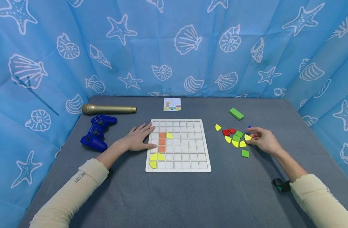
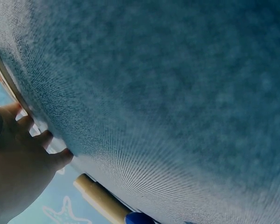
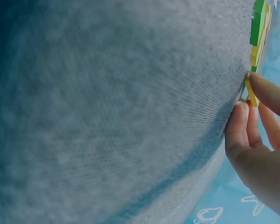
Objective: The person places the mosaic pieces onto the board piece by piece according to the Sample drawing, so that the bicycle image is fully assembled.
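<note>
Yellow and quarter-round, a small tile (image 1: 247, 137) sits at the fingertips of a person's right hand (image 1: 263, 141), right of the frame's centre, at the near right side of a scatter of loose pieces on a cloth-covered desk (image 1: 177, 199). Thumb and fingers are drawn narrow, pinching the tile. Across the frame, left of centre, the left hand (image 1: 138, 138) lies spread wide and holds nothing, its thumb over the edge of a white gridded board (image 1: 187, 145).

Thin and flat, the tile looks light and stiff, likely plastic or painted wood; its smooth face may slip a little, but it hardly seems fragile. The straight edges appear the surest hold, thumb on one side and fingertip opposite, since the curved rim could roll out of a pinch.

Being a quarter circle, the piece has no strong long axis. Seen nearly edge-on at the right of the right wrist view, it runs steeply from top to bottom, leaning slightly, tipped at an angle to the cloth. Fingers cover part of it in the head view, and which way its square corner points cannot be told. Just above the scatter, an oblong green block (image 1: 236, 114) slants from upper left to lower right.
</note>
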